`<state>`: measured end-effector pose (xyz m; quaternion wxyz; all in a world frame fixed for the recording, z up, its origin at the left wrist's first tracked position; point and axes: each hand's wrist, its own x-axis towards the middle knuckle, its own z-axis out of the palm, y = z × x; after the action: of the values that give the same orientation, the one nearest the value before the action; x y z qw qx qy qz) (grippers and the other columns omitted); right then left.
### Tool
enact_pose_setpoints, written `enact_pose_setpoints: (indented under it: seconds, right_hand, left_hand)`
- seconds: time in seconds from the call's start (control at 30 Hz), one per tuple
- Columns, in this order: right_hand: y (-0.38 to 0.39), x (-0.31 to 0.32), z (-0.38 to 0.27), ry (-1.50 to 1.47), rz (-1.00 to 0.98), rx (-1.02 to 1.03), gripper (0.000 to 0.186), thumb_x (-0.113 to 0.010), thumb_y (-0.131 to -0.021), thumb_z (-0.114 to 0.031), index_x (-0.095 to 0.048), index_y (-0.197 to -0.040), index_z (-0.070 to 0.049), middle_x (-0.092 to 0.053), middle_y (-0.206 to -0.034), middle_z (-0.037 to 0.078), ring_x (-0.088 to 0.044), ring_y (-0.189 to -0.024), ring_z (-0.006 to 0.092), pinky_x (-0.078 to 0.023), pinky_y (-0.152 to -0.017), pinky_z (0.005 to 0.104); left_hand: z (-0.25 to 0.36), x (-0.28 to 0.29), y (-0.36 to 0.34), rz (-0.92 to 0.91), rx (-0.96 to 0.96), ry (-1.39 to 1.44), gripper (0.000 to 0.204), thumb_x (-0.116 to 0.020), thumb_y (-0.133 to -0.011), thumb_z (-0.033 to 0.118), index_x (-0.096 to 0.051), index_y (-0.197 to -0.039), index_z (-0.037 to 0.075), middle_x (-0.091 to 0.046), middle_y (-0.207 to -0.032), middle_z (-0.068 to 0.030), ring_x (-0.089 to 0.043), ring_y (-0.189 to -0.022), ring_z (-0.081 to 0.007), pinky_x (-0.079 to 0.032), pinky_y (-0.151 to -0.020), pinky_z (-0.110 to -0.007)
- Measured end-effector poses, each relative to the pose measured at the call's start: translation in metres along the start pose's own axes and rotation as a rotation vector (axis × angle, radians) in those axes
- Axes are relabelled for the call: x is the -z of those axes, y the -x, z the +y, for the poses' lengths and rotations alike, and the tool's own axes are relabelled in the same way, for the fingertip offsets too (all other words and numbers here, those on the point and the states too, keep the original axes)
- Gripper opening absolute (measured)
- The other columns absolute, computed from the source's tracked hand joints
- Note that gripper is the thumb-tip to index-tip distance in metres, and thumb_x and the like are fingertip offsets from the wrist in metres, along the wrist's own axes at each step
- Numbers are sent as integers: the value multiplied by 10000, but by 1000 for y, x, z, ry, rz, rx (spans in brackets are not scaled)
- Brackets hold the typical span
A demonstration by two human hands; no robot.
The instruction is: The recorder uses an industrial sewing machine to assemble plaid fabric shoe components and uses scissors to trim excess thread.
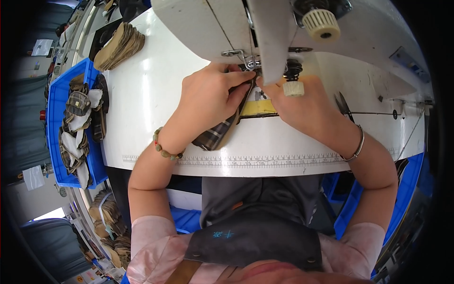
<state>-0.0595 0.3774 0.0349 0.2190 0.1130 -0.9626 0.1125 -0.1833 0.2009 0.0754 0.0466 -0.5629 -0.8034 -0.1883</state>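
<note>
A dark plaid fabric piece [216,134] with a pale stitched edge and a rounded end runs up under the needle area of a white sewing machine [268,42]. My left hand [211,90] is closed on its upper part, thumb and fingers pinching close to the needle. Opposite it, my right hand [302,100] is curled, with its fingertips at the edge of the same piece beside the needle. The machine head and a cream knob [293,88] hide some of the right fingers. Between the hands, a yellow strip [257,108] lies on the machine bed.
Dark scissors [344,106] lie beyond my right wrist. A printed ruler [246,162] follows the white table's front edge. At left, a blue bin [55,137] holds plaid pieces, with a stack of tan sole-shaped pieces [119,46] farther back. Another blue bin [406,189] stands at right.
</note>
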Motion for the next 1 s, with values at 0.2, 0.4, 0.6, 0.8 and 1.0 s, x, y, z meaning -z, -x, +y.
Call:
enact_pose_setpoints:
  seconds: [0.2,0.4,0.6,0.8,1.0]
  right_hand:
    - [2,2,0,23,-54,-8,114,-657,-821,-146,-703,-748,-72,-600,-616,81,-646,-555,235,-492,-484,355]
    - [2,9,-7,12,-110,-49,133,-657,-845,-162,-716,-764,-76,-621,-659,83,-662,-600,229,-504,-516,358]
    - [3,8,-11,-3,-69,-50,173,-641,-905,-193,-725,-806,-78,-622,-657,80,-662,-594,227,-500,-508,352]
    - [4,8,-12,-26,-55,-42,169,-650,-895,-199,-726,-796,-85,-628,-668,73,-666,-595,217,-499,-502,344]
    - [2,11,-13,41,-109,-47,166,-666,-865,-188,-722,-752,-81,-622,-666,70,-670,-606,223,-503,-511,354]
  left_hand:
    - [-13,0,2,-61,144,285,249,-665,-834,7,-768,-1041,100,-708,-886,-106,-635,-652,-170,-514,-615,-270]
    - [-11,2,4,-42,70,144,192,-706,-832,44,-782,-994,114,-702,-877,-69,-639,-649,-186,-509,-595,-280]
    - [-13,6,7,-62,-67,-48,229,-743,-793,83,-788,-998,175,-688,-958,-21,-614,-656,-189,-495,-616,-320]
    - [-13,1,10,-12,-71,-92,271,-734,-781,119,-783,-1024,231,-669,-959,8,-621,-750,-201,-517,-644,-323]
    - [-9,3,8,4,-120,-188,250,-733,-782,137,-783,-1005,239,-666,-953,26,-603,-740,-190,-495,-619,-317]
